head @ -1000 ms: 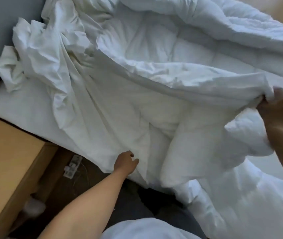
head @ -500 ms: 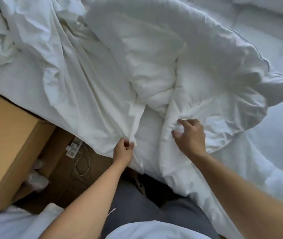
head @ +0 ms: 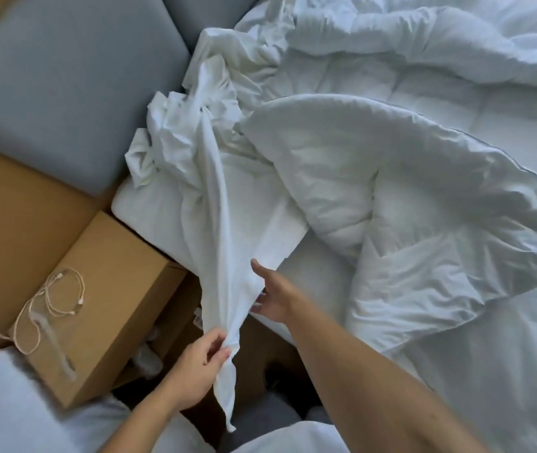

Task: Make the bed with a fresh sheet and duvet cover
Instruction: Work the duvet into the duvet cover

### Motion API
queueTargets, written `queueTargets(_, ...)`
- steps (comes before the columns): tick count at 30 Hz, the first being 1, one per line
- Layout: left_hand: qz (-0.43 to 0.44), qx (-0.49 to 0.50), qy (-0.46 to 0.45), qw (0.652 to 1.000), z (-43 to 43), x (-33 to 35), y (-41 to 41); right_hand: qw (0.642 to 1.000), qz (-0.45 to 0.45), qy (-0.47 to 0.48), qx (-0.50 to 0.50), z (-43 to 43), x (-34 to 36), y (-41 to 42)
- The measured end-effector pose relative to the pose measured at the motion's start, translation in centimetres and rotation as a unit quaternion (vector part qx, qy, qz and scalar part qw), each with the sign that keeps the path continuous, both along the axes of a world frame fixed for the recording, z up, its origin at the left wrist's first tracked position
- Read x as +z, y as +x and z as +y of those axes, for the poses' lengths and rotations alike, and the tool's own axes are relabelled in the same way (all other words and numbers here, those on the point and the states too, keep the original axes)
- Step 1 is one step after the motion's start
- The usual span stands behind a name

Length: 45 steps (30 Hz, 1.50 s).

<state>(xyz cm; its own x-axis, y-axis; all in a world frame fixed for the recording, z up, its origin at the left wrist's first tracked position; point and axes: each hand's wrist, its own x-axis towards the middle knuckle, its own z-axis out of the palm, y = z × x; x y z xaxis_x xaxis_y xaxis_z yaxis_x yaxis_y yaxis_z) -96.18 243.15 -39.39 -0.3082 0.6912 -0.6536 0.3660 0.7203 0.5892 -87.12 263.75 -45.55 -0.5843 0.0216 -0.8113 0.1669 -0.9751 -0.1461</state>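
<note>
A crumpled white sheet (head: 214, 204) lies over the mattress corner (head: 142, 210) and trails off the bed's side. My left hand (head: 198, 364) pinches its hanging edge below the mattress, pulling a long fold taut. My right hand (head: 272, 299) reaches in beside that fold with fingers spread, touching the cloth. A puffy white duvet (head: 391, 197) is bunched on the bed to the right, its near part draping over the side.
A grey padded headboard (head: 64, 86) stands at the upper left. A wooden bedside table (head: 103, 289) carries a coiled white cable (head: 54, 299). Dark floor shows between table and bed. White bedding (head: 15, 403) lies at the lower left.
My left hand has drawn the sheet's edge down and away from the bed. My right hand has let go of the duvet and moved left to the sheet. The view swung left.
</note>
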Motion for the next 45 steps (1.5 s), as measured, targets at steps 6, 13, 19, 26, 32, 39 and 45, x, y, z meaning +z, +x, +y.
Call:
queueTargets(6, -0.02, 0.054, 0.073, 0.996, 3.2, 3.1, -2.1, 0.988, -0.071, 0.099, -0.09, -0.1, 1.7, -4.1)
queueTargets(13, -0.171, -0.143, -0.05, 0.973, 6.1, 6.6, -9.8, 0.926, -0.136, 0.352, -0.002, 0.5, 3.5, -7.1)
queueTargets(19, 0.021, -0.036, 0.021, 0.999, 14.8, 4.4, -15.4, 0.807, -0.178, 0.51, 0.239, -4.4, 4.6, -11.0)
queueTargets(26, 0.234, -0.312, -0.096, 0.916, 22.6, 0.2, -15.0, 0.73, -0.184, 0.587, 0.298, -7.8, 6.2, -13.1)
queueTargets(32, 0.262, -0.414, -0.118, 0.864, 21.1, -1.5, -15.1, 0.704, -0.206, 0.596, 0.327, -8.2, 6.6, -13.3)
queueTargets(39, 0.143, -0.167, 0.071, 0.973, 21.1, 1.6, -16.9, 0.825, -0.189, 0.498, 0.187, -5.9, 7.6, -11.7)
queueTargets(45, 0.009, -0.171, 0.152, 0.974, 21.3, 7.6, -17.0, 0.777, -0.182, 0.6, -0.05, -1.3, 9.8, -10.5)
